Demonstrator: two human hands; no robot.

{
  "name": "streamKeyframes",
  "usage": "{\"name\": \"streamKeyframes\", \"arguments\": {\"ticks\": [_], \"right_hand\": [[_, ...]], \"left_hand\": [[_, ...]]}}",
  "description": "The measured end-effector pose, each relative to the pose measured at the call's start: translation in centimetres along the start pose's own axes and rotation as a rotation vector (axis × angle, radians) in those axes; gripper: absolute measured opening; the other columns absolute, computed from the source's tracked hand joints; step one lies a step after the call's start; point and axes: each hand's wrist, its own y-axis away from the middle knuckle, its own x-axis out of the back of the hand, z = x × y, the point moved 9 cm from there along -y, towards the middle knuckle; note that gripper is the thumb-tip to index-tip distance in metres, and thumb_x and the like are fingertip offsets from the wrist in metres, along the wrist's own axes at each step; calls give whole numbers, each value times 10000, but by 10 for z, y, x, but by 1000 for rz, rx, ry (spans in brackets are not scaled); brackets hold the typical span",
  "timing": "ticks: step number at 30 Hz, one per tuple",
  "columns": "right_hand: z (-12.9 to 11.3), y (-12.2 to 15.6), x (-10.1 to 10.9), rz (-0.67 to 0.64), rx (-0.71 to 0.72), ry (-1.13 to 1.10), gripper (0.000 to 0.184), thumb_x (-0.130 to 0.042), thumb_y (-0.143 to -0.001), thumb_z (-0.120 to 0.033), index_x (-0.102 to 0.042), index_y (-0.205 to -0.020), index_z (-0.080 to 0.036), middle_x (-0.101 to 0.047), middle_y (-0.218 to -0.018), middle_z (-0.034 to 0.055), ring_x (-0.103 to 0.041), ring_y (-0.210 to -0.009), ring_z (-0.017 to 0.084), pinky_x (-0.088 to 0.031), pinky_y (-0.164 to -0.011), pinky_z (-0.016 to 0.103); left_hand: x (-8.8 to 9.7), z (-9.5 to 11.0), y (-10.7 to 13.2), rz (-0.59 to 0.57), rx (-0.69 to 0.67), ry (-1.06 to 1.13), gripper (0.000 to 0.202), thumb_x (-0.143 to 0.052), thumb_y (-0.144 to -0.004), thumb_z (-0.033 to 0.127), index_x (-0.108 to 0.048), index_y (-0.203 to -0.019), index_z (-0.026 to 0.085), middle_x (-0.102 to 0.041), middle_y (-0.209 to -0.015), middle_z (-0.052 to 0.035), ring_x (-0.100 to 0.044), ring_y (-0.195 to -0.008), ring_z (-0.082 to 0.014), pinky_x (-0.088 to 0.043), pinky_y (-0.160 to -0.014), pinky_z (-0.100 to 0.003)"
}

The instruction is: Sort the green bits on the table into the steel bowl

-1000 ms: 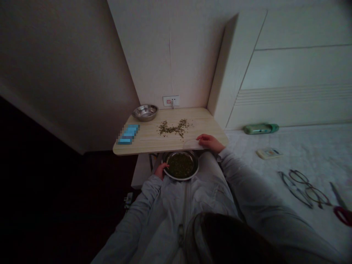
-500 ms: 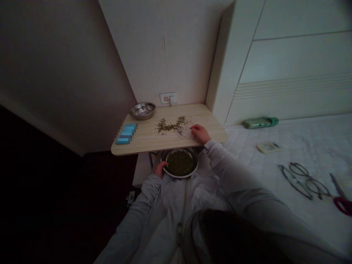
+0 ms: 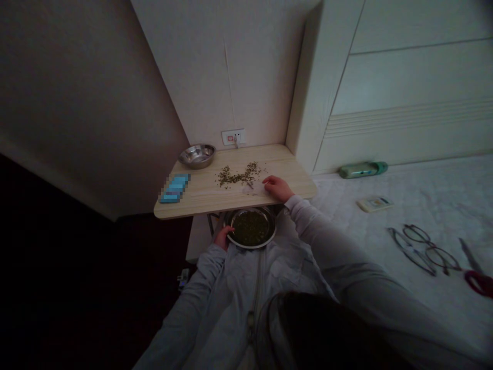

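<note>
My left hand (image 3: pixel 222 238) is closed on the near-left rim of a round metal bowl (image 3: pixel 251 247), its thumb over the edge. Inside lies a mass of small green beans or seeds (image 3: pixel 250 227). The bowl is at my lap, just below the front edge of a small wooden table (image 3: pixel 200 200). Above the table's right side, my right hand (image 3: pixel 278 188) pinches a thin, translucent whitish piece (image 3: pixel 252 189), like a plastic sheet; its exact kind is unclear. This piece reaches left to the near edge of the scattered green-brown grains (image 3: pixel 236 177) on the tabletop.
An empty metal bowl (image 3: pixel 197 156) stands at the table's back left, behind a blurred blue item (image 3: pixel 175 188). A socket with a plug (image 3: pixel 233 137) is on the wall. Right, on the bed (image 3: pixel 346 221), lie a green bottle-like object (image 3: pixel 362 169), glasses (image 3: pixel 418 249) and red-handled scissors (image 3: pixel 478 282).
The view has shifted slightly. The translucent piece now shows more plainly to the left of my right hand, near the grains. My left hand keeps its hold on the bowl.
</note>
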Motion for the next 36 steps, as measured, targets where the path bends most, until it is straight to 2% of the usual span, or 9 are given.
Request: {"name": "streamKeyframes", "arguments": {"ticks": [14,25,30,36], "right_hand": [[-10,11,-11,-133,33,-94,198,-459,-576,-185,-546,-751,-153,-484,-539,-50,-401,-495,63,-304,-513,198],[-12,15,-16,-206,21,-155,192,-472,-559,-203,-538,-732,-152,-431,-490,-66,-357,-459,53,-269,-475,193],[-8,14,-16,-195,-13,-209,211,-469,-561,-228,-523,-752,-157,-425,-493,-71,-350,-443,53,-262,-455,192],[-7,12,-16,-184,7,-136,213,-468,-560,-222,-537,-751,-158,-423,-493,-70,-352,-456,56,-263,-466,194]], "left_hand": [[3,2,2,26,-20,-7,239,-464,-538,98,-622,-715,126,-637,-545,-51,-601,-758,-234,-474,-665,-316],[-4,3,5,8,-15,-8,259,-441,-544,94,-628,-722,121,-633,-531,-49,-603,-750,-234,-477,-661,-322],[-3,4,5,10,-23,9,266,-443,-538,84,-627,-725,131,-639,-554,-46,-601,-763,-230,-475,-665,-315],[-3,4,4,10,-27,9,249,-448,-541,86,-620,-713,143,-636,-543,-39,-602,-752,-230,-475,-659,-319]]}}
